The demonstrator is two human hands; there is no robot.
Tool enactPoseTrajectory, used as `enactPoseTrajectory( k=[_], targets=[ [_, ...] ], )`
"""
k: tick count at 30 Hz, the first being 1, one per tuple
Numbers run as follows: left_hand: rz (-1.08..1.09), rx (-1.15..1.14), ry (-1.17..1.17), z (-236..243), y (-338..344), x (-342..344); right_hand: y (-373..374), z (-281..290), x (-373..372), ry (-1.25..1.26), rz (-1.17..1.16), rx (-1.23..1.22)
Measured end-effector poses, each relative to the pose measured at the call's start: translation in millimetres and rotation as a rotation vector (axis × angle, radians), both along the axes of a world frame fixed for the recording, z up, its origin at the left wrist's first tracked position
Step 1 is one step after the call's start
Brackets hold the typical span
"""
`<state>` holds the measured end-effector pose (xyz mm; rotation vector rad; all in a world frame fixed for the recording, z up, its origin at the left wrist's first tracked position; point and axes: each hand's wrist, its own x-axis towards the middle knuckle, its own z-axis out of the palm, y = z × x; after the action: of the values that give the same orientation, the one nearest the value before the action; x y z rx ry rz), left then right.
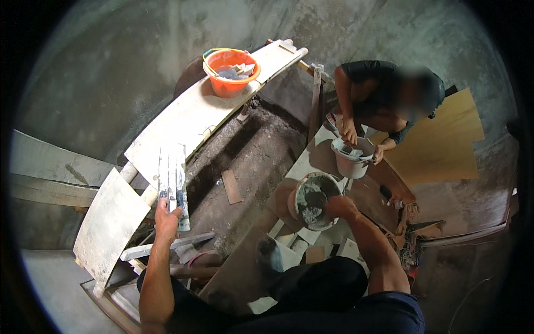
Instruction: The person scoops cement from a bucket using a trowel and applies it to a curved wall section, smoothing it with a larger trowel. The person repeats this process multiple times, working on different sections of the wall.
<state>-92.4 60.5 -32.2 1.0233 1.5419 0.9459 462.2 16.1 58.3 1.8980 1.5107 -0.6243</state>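
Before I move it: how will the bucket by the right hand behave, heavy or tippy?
Likely heavy for its size: the bucket has grey mix inside. Its inner wall may feel slick or gritty, being smeared with grey. The rim looks round beside the right hand, so it probably stays stiff; a hard push could tip it.

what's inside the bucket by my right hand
Grey mix with a darker patch shows inside the bucket. Your right hand covers part of its right side; the mix hides the bottom.
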Motion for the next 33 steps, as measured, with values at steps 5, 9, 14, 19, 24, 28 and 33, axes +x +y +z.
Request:
enactPoseTrajectory(
  k=[5,9,14,19,24,28,33],
  targets=[
    [0.017,0.044,0.004,-4,-4,-9,6,9,-13,0.077,0.207,-0.097],
    [0.046,0.019,0.003,-9,1,-14,14,14,2,-0.094,0.223,0.171],
    [0.041,-0.008,-0.108,-5,3,-8,0,-15,22,-0.323,0.176,0.079],
    [0.003,0.010,-0.029,4,2,-1,13,-27,34,-0.134,0.058,-0.297],
    [0.003,0.062,0.032,9,3,1,17,-12,32,0.075,-0.318,-0.447],
    [-0.012,0.046,0.037,11,2,6,-8,6,43,0.270,-0.355,-0.352],
    [-0.050,0.052,-0.028,8,7,27,-22,20,56,0.101,-0.083,0.085]
  ],
)
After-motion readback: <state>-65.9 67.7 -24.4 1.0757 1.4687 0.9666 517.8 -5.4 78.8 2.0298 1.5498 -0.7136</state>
